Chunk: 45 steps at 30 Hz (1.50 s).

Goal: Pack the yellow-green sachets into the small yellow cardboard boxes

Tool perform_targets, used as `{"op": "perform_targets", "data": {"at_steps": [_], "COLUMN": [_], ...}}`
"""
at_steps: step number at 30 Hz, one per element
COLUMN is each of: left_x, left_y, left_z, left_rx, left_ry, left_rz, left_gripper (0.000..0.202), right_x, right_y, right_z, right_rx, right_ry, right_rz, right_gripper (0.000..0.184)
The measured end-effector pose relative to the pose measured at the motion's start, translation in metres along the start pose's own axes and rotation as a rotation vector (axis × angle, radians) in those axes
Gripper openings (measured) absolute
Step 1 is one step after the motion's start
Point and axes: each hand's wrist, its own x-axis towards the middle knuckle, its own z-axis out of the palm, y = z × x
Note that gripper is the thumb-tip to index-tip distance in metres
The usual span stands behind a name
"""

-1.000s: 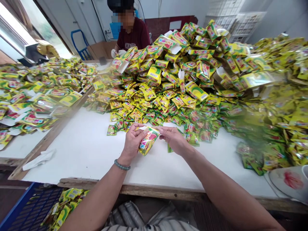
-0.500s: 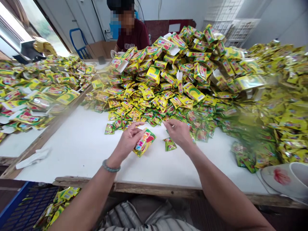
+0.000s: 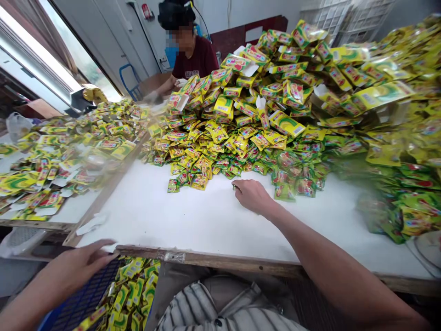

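Note:
My left hand (image 3: 81,266) is over the blue basket (image 3: 77,299) at the table's lower left edge, its fingers apart with nothing in them. Below it, yellow-green printed boxes (image 3: 129,292) fill the basket. On the white tabletop, my right hand (image 3: 253,196) is closed, knuckles up. A bit of a small green packet (image 3: 234,186) shows at its fingertips; the rest is hidden by the hand. Just beyond lies a heap of small yellow and green packets (image 3: 220,147), with many flattened-looking and open-flapped boxes (image 3: 223,106) piled behind them.
A wooden strip (image 3: 113,184) divides off more boxes (image 3: 44,179) on the left. Crumpled white paper (image 3: 91,224) lies beside it. More packets (image 3: 413,184) are heaped at right, near a white cup (image 3: 430,248). Across the table sits another person (image 3: 196,57).
My left hand has moved down-left from the table to the basket and no longer holds the printed box. My right hand has closed on the loose green packet. The view has shifted left.

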Motion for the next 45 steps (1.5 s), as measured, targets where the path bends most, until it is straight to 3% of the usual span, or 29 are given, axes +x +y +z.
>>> {"op": "perform_targets", "data": {"at_steps": [4,7,9,11,14,17,21,24,27,30,36,41,45], "left_x": [0.046,0.090,0.114,0.132,0.144,0.143,0.131,0.120,0.112,0.108,0.109,0.104,0.104], "left_y": [0.090,0.154,0.181,0.195,0.200,0.207,0.233,0.249,0.250,0.244,0.243,0.244,0.244], "left_z": [0.053,0.101,0.127,0.145,0.153,0.145,0.137,0.143,0.157,0.166,0.166,0.165,0.165], "left_rx": [0.011,-0.007,-0.049,-0.092,-0.111,-0.259,-0.930,-1.145,-1.172,-1.195,-1.271,-1.141,-1.138], "left_ry": [0.023,0.151,0.225,0.251,0.263,0.230,-0.139,-0.313,-0.385,-0.437,-0.496,-0.605,-0.565], "left_rz": [0.217,0.465,0.572,0.598,0.552,0.442,0.292,0.241,0.151,0.102,0.104,0.213,0.227], "left_gripper": [0.038,0.045,0.050,0.047,0.032,0.021,0.034,0.041,0.042,0.047,0.053,0.049,0.050], "right_x": [0.005,0.009,0.010,0.009,0.007,0.006,0.008,0.012,0.014,0.010,0.004,0.005,0.006], "right_y": [0.007,0.015,0.018,0.018,0.018,0.016,0.016,0.019,0.020,0.014,0.002,0.001,0.003], "right_z": [0.006,0.007,0.005,0.004,0.002,0.001,0.002,0.004,0.006,0.007,0.008,0.012,0.010], "right_rx": [0.261,0.542,0.800,1.041,1.193,1.062,0.951,1.037,1.090,1.070,0.762,0.774,0.915], "right_ry": [0.112,0.160,0.126,0.061,0.011,0.089,0.143,0.156,0.156,0.076,0.089,0.085,0.105], "right_rz": [0.011,0.055,0.138,0.218,0.274,0.272,0.138,0.041,0.001,-0.028,0.034,0.099,0.099], "right_gripper": [0.031,0.022,0.022,0.033,0.047,0.048,0.042,0.045,0.048,0.048,0.033,0.023,0.029]}}
